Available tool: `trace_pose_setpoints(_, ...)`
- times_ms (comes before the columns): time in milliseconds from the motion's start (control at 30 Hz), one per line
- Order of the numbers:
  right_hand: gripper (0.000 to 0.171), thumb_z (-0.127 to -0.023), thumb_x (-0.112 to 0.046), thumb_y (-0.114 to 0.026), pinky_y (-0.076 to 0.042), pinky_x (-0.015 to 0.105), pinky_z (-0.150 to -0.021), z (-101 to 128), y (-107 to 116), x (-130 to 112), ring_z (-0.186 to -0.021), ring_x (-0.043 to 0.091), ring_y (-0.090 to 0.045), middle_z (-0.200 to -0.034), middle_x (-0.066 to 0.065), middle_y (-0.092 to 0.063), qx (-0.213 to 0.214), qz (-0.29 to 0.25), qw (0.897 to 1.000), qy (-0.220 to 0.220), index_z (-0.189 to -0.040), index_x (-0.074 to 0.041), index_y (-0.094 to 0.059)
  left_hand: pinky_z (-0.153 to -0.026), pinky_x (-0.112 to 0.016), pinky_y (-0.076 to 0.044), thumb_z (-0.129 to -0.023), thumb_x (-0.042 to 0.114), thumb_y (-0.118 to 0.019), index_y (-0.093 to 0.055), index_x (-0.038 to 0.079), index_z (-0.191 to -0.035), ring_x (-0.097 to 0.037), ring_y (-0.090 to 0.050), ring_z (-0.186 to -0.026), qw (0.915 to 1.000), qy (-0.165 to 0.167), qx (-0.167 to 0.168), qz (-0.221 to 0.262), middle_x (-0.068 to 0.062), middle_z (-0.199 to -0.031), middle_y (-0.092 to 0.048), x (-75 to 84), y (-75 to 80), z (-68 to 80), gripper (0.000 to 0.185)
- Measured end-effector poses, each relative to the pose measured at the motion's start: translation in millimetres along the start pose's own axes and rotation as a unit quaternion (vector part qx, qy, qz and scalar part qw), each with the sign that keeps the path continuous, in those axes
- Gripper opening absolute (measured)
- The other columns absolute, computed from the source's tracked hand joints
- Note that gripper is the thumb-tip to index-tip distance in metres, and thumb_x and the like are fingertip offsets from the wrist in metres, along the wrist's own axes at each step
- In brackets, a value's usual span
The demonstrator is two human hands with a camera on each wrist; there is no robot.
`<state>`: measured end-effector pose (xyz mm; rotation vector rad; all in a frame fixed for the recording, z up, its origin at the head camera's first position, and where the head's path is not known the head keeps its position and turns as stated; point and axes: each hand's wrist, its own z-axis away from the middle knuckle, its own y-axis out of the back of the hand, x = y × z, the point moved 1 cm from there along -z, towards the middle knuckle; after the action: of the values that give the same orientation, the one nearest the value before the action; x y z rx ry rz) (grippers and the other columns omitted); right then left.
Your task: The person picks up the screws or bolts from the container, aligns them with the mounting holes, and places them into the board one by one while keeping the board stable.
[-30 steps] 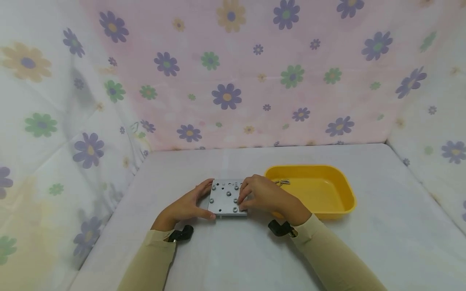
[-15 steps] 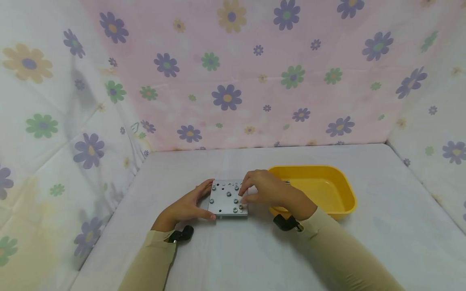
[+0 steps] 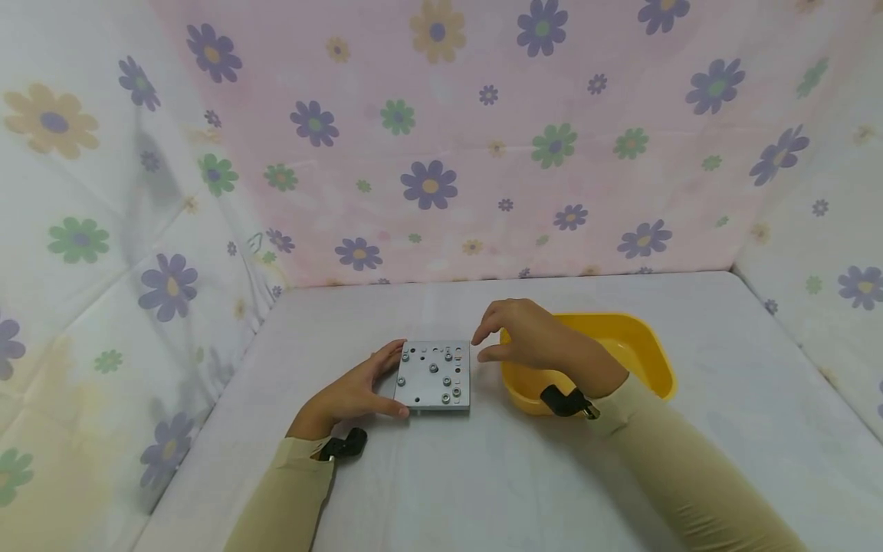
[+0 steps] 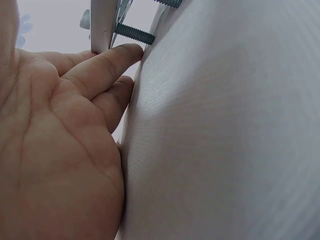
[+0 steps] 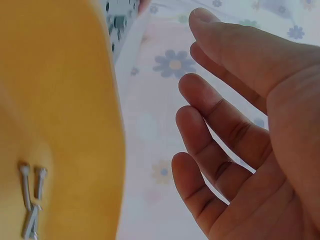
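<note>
A square metal plate point(image 3: 422, 388) with holes and several socket head bolts point(image 3: 433, 368) lies before me in the head view. My left hand point(image 3: 353, 392) holds it by the left side, thumb at the front corner and fingers at the back. From below the plate, a threaded bolt shank point(image 4: 135, 34) sticks down close to the fingertips in the left wrist view. My right hand point(image 3: 527, 333) hovers over the left rim of a yellow tray point(image 3: 662, 356), its fingers spread and holding nothing. Inside the tray, several loose bolts point(image 5: 26, 185) show in the right wrist view.
White cloth point(image 3: 441, 475) covers the table. A pink flowered curtain point(image 3: 483, 230) hangs along the back edge, with white flowered cloth point(image 3: 124, 307) at the left side.
My right hand has let go of a bolt near the plate's right front corner, where it now stands, and has moved right and back to the tray. The left hand has stayed put.
</note>
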<state>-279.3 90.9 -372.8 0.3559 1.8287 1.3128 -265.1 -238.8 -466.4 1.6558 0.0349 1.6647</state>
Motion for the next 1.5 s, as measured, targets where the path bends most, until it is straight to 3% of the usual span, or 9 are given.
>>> trace_pose_setpoints(233,0.019,-0.090,-0.030,-0.082,-0.057,0.031,-0.084,8,15,16,-0.103,0.019,-0.066,-0.110,-0.010,-0.068,-0.002,-0.011,1.000,-0.028,-0.109,-0.029,-0.080,-0.126,-0.063,0.001,-0.068,0.029,-0.098,-0.017,0.022,-0.166,-0.028,-0.009,-0.162,1.0000,-0.003,-0.001,-0.002,-0.003,-0.168,-0.034,0.6,-0.4,-3.3,0.127)
trace_pose_setpoints(433,0.019,-0.091,-0.030,-0.082,-0.055,0.041,-0.096,14,21,33,-0.111,0.023,-0.065,-0.112,-0.005,-0.072,0.012,-0.025,0.999,-0.039,-0.110,-0.028,-0.080,-0.126,-0.063,0.001,-0.068,0.031,-0.098,-0.016,0.023,-0.167,-0.029,-0.009,-0.162,1.0000,-0.001,-0.002,-0.006,-0.004,-0.168,-0.034,-2.8,-0.6,-3.5,0.128)
trace_pose_setpoints(633,0.022,-0.090,-0.033,-0.082,-0.055,0.045,-0.096,19,23,49,-0.108,0.019,-0.064,-0.107,-0.009,-0.072,0.026,-0.030,0.998,-0.048,-0.111,-0.025,-0.081,-0.126,-0.063,0.000,-0.067,0.034,-0.098,-0.015,0.025,-0.167,-0.027,-0.009,-0.162,1.0000,0.006,0.001,-0.008,-0.001,-0.168,-0.034,-8.7,-0.9,0.3,0.130)
trace_pose_setpoints(800,0.024,-0.090,-0.032,-0.082,-0.055,0.046,-0.096,25,28,61,-0.108,0.020,-0.064,-0.110,-0.005,-0.073,0.027,-0.033,0.997,-0.057,-0.112,-0.022,-0.081,-0.126,-0.064,0.001,-0.068,0.034,-0.098,-0.015,0.025,-0.167,-0.026,-0.009,-0.162,1.0000,0.001,0.003,-0.001,0.000,-0.168,-0.034,-8.9,-1.2,0.7,0.129)
trace_pose_setpoints(1300,0.024,-0.092,-0.030,-0.080,-0.054,0.037,-0.088,37,30,82,-0.097,0.018,-0.062,-0.107,-0.004,-0.074,-0.007,-0.024,0.996,-0.084,-0.113,-0.018,-0.081,-0.126,-0.062,0.002,-0.067,0.032,-0.099,-0.016,0.026,-0.167,-0.023,-0.008,-0.162,1.0000,0.000,0.002,0.007,0.004,-0.168,-0.033,-5.3,-1.8,-1.4,0.130)
trace_pose_setpoints(1500,0.024,-0.093,-0.029,-0.079,-0.055,0.031,-0.078,35,24,92,-0.088,0.016,-0.061,-0.095,-0.008,-0.073,-0.033,-0.036,0.993,-0.110,-0.114,-0.017,-0.080,-0.127,-0.062,0.001,-0.067,0.031,-0.098,-0.016,0.027,-0.167,-0.022,-0.009,-0.162,1.0000,0.001,0.002,0.008,0.005,-0.168,-0.033,-3.8,-0.9,0.8,0.129)
